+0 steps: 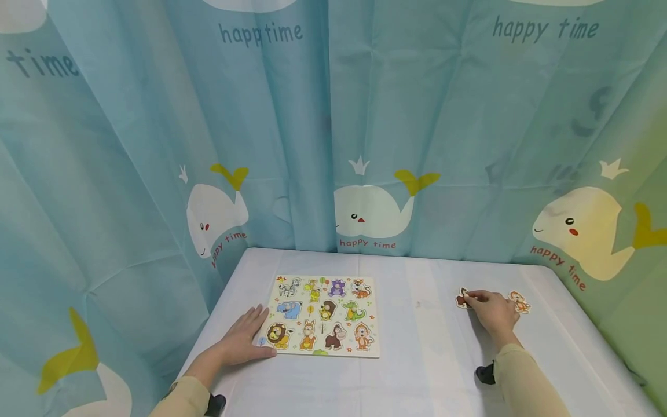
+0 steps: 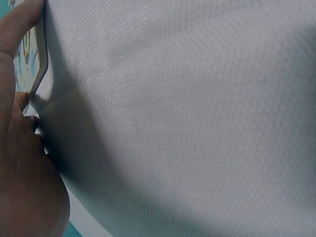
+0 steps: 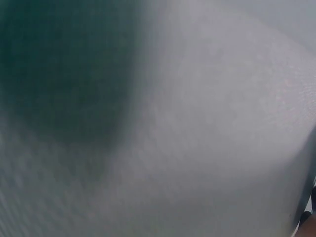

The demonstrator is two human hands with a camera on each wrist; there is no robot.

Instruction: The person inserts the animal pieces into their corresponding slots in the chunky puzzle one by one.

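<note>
A flat animal puzzle board [image 1: 323,346] lies on the left half of the table, with a zebra, an elephant, a lion and several other animals on it. My left hand [image 1: 241,339] rests at the board's left edge, fingers spread and thumb along its lower left corner. In the left wrist view, the thumb [image 2: 19,24] overlaps the board's side. Far to the right, my right hand [image 1: 492,313] pinches a brown animal puzzle piece [image 1: 461,299] between thumb and index finger, low at the table. An orange monkey puzzle piece [image 1: 520,302] lies just right of that hand, partly behind it.
A white cloth covers the table [image 1: 411,359], whose far edge meets a blue curtain [image 1: 292,127] printed with whales. The curtain also hangs close along the left and right sides. Dark straps [image 1: 486,374] show at both wrists.
</note>
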